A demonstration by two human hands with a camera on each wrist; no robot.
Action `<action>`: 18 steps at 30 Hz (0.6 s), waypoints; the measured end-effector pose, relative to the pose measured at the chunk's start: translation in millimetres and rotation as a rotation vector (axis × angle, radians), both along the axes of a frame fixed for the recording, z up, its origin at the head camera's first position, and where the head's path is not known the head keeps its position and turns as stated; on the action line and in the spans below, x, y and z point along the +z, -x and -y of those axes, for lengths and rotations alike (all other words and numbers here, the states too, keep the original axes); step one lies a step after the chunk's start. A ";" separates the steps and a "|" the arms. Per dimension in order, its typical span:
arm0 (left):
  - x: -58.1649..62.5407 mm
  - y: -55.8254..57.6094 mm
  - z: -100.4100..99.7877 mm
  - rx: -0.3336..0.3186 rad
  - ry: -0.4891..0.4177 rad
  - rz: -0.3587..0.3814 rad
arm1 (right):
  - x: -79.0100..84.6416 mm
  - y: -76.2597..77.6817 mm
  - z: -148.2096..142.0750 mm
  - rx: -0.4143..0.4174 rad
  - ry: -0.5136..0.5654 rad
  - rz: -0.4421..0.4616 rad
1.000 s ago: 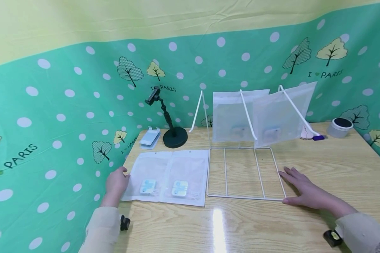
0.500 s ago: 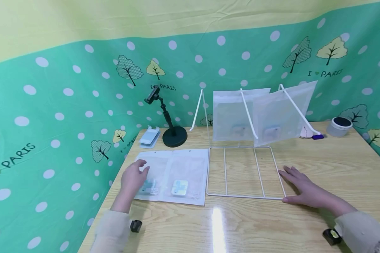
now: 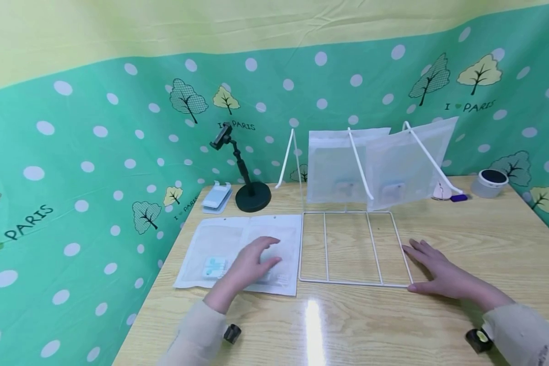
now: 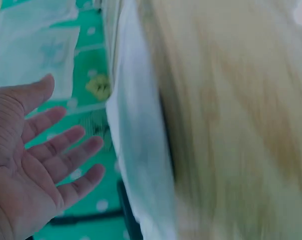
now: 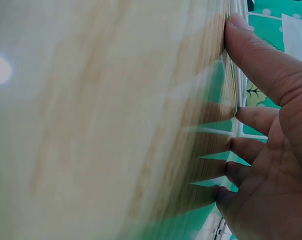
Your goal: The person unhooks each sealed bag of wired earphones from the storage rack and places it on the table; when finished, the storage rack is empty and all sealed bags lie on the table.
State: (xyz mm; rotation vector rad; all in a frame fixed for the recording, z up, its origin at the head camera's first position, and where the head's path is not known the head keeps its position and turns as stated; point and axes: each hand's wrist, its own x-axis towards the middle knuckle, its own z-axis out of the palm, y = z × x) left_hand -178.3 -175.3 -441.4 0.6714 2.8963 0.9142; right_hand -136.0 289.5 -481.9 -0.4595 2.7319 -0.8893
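Observation:
My left hand (image 3: 251, 262) hovers over a pair of flat white pouches (image 3: 219, 236), thumb and fingers spread and holding nothing. A pale square packet with blue print (image 3: 215, 267) shows low in the left pouch; the hand covers most of a similar one in the right pouch. In the left wrist view, this hand (image 4: 45, 160) shows its palm and loosely bent fingers beside the white sheet (image 4: 140, 130). My right hand (image 3: 441, 277) rests its fingertips on the table at the right edge of a white wire rack (image 3: 327, 249); its fingers (image 5: 253, 117) are spread.
Two white pouches (image 3: 338, 168) hang among the rack's upright arms at the back. A black phone stand (image 3: 253, 197) and a folded light-blue holder (image 3: 217, 197) stand back left. At back right are a round white device (image 3: 489, 184) and a small purple item (image 3: 459, 197).
My left hand has moved rightward from the pouches' left edge across to the right pouch, uncovering the left packet. The right hand and the rack have kept their places.

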 end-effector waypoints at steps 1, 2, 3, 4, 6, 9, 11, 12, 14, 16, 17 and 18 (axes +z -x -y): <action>-2.0 -0.4 -5.8 -0.041 0.011 0.008 | 0.2 0.0 0.1 0.000 0.000 -0.001; -3.9 -0.6 -11.3 -0.077 0.028 0.015 | 0.4 0.0 0.2 0.000 0.000 0.000; -5.9 -0.5 -16.6 -0.117 0.051 0.012 | 0.5 0.0 0.3 0.000 0.000 -0.001; -8.2 -0.1 -21.7 -0.150 0.079 0.012 | 0.4 -0.1 0.3 -0.001 -0.001 0.000; -11.8 0.4 -30.7 -0.206 0.145 0.007 | 0.2 -0.1 0.1 -0.002 -0.001 0.000; -15.0 1.0 -41.8 -0.266 0.227 0.002 | -0.4 0.0 0.0 -0.005 0.001 0.004; -15.1 0.8 -47.4 -0.287 0.264 0.015 | -0.6 0.0 -0.1 -0.006 0.004 0.008; -15.7 1.2 -49.7 -0.297 0.278 0.015 | -0.6 0.1 -0.1 -0.006 0.006 0.009; -16.4 1.7 -53.2 -0.310 0.303 0.018 | -0.6 0.2 -0.1 -0.007 0.005 0.010; -17.4 2.3 -55.5 -0.316 0.320 0.022 | -0.3 0.1 0.0 -0.008 0.003 0.009; -18.5 2.9 -56.1 -0.317 0.328 0.023 | 0.0 0.0 0.3 -0.009 0.001 0.009; -19.3 3.2 -56.4 -0.317 0.333 0.025 | 0.2 -0.1 0.5 -0.009 -0.001 0.009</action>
